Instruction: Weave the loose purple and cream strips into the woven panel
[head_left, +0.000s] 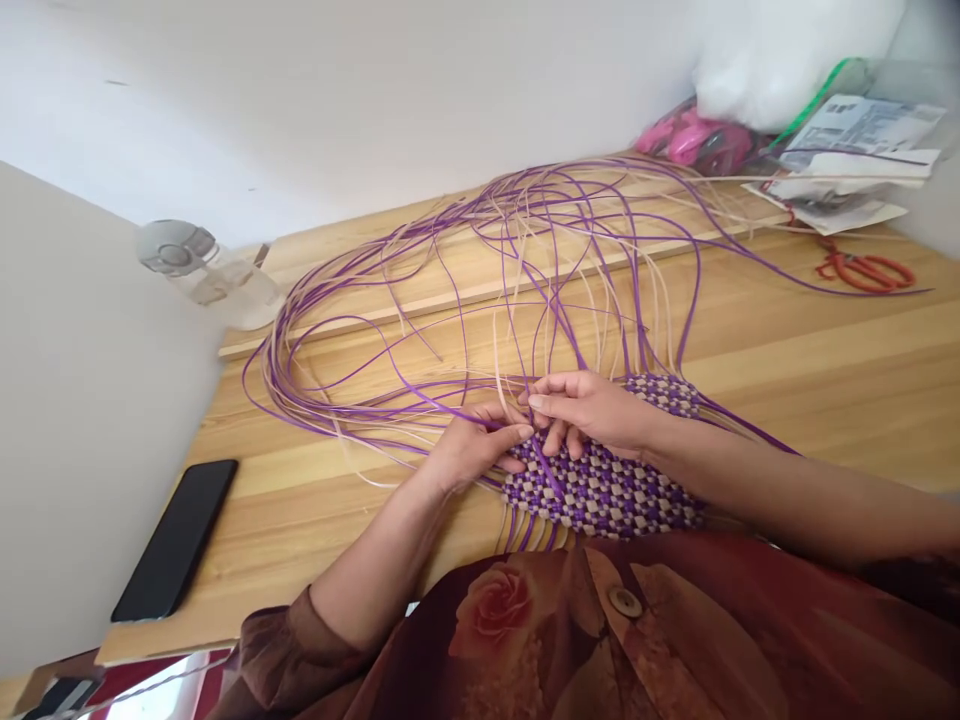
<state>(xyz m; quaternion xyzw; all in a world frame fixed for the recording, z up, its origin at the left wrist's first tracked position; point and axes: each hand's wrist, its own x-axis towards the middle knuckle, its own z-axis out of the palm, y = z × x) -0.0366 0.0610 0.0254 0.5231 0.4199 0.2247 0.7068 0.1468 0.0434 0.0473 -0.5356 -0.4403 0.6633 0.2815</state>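
Observation:
A woven panel (607,490) of purple and beige strands lies at the table's near edge, against my shirt. At its upper left corner my left hand (480,445) is closed, thumb and fingers pinching the weave and a purple strand (546,468). My right hand (589,410) reaches over the panel from the right; its thumb and index finger are pinched together at a thin strand beside the left fingertips. Long loose purple and beige strands (360,265) run from the panel's far and left sides and loop across the table.
Orange-handled scissors (870,272) lie at the right, near papers (855,135) and a bag with pink things (694,138). A clear bottle with a grey lid (176,248) stands at the back left. A black phone (176,540) rests on the wooden table (795,350).

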